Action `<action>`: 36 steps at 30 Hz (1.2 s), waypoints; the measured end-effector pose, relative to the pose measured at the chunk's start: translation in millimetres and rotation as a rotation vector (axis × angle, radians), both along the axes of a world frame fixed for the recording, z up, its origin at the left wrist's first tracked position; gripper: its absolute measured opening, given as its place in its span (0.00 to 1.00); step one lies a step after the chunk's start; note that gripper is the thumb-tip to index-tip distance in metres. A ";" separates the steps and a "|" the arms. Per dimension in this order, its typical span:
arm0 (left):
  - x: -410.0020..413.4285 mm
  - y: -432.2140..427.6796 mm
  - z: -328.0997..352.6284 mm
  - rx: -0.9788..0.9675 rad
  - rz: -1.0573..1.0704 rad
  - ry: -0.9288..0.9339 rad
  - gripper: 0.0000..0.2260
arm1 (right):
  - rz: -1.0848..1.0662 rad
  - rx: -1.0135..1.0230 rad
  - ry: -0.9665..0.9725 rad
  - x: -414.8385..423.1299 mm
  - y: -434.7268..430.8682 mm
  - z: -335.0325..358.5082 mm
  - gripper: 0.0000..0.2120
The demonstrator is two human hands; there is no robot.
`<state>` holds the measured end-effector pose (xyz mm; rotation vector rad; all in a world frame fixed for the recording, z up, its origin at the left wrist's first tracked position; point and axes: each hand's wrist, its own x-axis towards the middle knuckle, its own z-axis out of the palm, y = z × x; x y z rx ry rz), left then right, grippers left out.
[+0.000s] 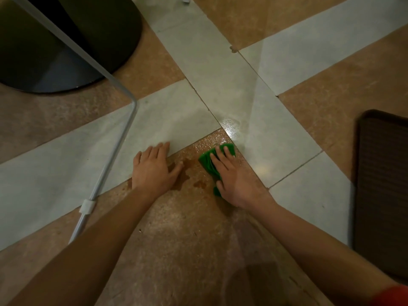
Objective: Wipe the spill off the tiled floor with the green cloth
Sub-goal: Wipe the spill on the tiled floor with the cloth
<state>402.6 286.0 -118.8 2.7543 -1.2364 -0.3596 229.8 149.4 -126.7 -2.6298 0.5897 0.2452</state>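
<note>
Right hand (231, 175) presses the green cloth (208, 162) flat with straight fingers beside the spill (189, 177); left hand (154, 168) rests open-palmed on the floor (176, 228).

The left forearm (88, 239) and right forearm (320, 235) are bare; a red sleeve (393, 294) (right arm's) shows at five o'clock.

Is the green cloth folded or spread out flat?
Folded. The green cloth shows stacked layers along its visible edge, and the right hand lying flat on it covers most of it.
</note>
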 end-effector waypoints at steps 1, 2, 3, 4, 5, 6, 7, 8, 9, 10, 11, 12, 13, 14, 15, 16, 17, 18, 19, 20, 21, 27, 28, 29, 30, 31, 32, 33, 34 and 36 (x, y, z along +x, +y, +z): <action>0.3 -0.3 0.0 -0.003 0.006 0.002 0.30 | 0.051 0.017 -0.008 -3.6 -0.1 -0.3 0.34; 0.8 -1.0 0.3 -0.006 0.012 0.005 0.30 | 0.099 0.025 -0.005 -6.1 -1.5 -0.5 0.34; 1.0 -1.6 0.9 -0.011 0.019 0.010 0.29 | 0.127 0.027 0.001 -6.5 -3.6 -0.8 0.34; 1.2 -2.4 1.7 -0.017 0.026 0.014 0.29 | 0.125 0.029 0.004 -4.1 -5.5 -1.1 0.34; 1.4 -2.9 2.8 -0.020 0.031 0.016 0.29 | 0.096 0.033 0.008 1.1 -6.6 -1.2 0.34; 1.7 -3.0 3.6 -0.018 0.034 0.020 0.29 | 0.051 0.038 0.015 8.1 -6.9 -1.7 0.34; 1.8 -3.3 4.1 -0.013 0.034 0.022 0.29 | 0.010 0.036 0.027 15.6 -6.7 -2.7 0.34; 2.2 -3.2 4.9 -0.009 0.032 0.024 0.29 | -0.006 0.021 0.039 22.1 -4.8 -3.8 0.34; 2.9 -3.3 5.9 -0.006 0.030 0.031 0.29 | 0.015 -0.001 0.049 26.3 -1.8 -4.4 0.34; 3.3 -2.9 6.9 -0.003 0.028 0.043 0.29 | 0.061 -0.018 0.055 26.4 2.5 -5.1 0.34; 3.8 -2.6 7.9 -0.004 0.028 0.050 0.30 | 0.115 -0.027 0.050 22.3 7.4 -6.4 0.35; 5.3 -2.5 9.2 -0.007 0.028 0.052 0.30 | 0.150 -0.029 0.034 15.4 12.2 -7.4 0.35; 6.0 -1.8 10.5 -0.006 0.029 0.055 0.30 | 0.160 -0.026 0.016 5.3 17.1 -8.0 0.36; 6.6 -1.5 11.7 -0.006 0.030 0.061 0.30 | 0.154 -0.018 -0.001 -5.0 20.1 -8.7 0.36; 6.4 -1.1 12.3 -0.006 0.027 0.068 0.30 | 0.144 -0.019 -0.005 -13.0 20.1 -9.8 0.36; 5.5 -0.3 12.3 -0.004 0.022 0.076 0.30 | 0.125 -0.027 -0.004 -16.5 17.6 -11.0 0.36; 4.1 0.3 12.2 -0.003 0.020 0.084 0.30 | 0.094 -0.043 0.004 -14.6 13.1 -11.2 0.36; 3.1 0.3 12.6 0.001 0.019 0.090 0.30 | 0.050 -0.055 0.021 -8.4 7.5 -10.4 0.36; 3.0 0.0 12.9 0.007 0.018 0.092 0.30 | 0.004 -0.059 0.040 1.7 1.1 -9.6 0.36; 2.2 0.0 13.6 0.017 0.014 0.090 0.30 | -0.031 -0.057 0.060 9.9 -3.3 -7.5 0.35; 2.3 -0.4 14.1 0.020 0.009 0.086 0.30 | -0.044 -0.058 0.075 16.4 -4.5 -5.7 0.34; 3.8 -6.8 21.6 -0.020 0.028 0.061 0.30 | 0.243 -0.079 0.058 -6.7 35.5 -7.8 0.34; 1.9 -6.8 22.8 -0.020 0.022 0.059 0.30 | 0.249 -0.074 0.054 -9.7 35.3 -8.1 0.34; 0.3 -5.5 24.0 -0.018 0.011 0.054 0.30 | 0.243 -0.073 0.052 -9.3 32.4 -7.4 0.34; -0.5 -4.1 25.1 -0.013 -0.002 0.050 0.30 | 0.219 -0.072 0.057 -7.7 28.7 -6.1 0.34; -0.1 -2.3 26.4 -0.006 -0.013 0.047 0.30 | 0.176 -0.064 0.063 -3.9 25.7 -4.2 0.34; 0.3 -1.5 27.3 -0.001 -0.020 0.048 0.30 | 0.124 -0.053 0.068 0.7 22.4 -2.7 0.34; 0.3 -0.1 28.2 0.001 -0.020 0.050 0.30 | 0.084 -0.044 0.072 4.8 20.9 -1.4 0.33; 0.5 0.2 29.2 0.000 -0.023 0.049 0.30 | 0.059 -0.040 0.074 8.0 20.8 -1.0 0.33; -0.9 -0.7 30.5 -0.001 -0.036 0.042 0.31 | 0.077 -0.035 0.070 6.2 23.7 0.0 0.33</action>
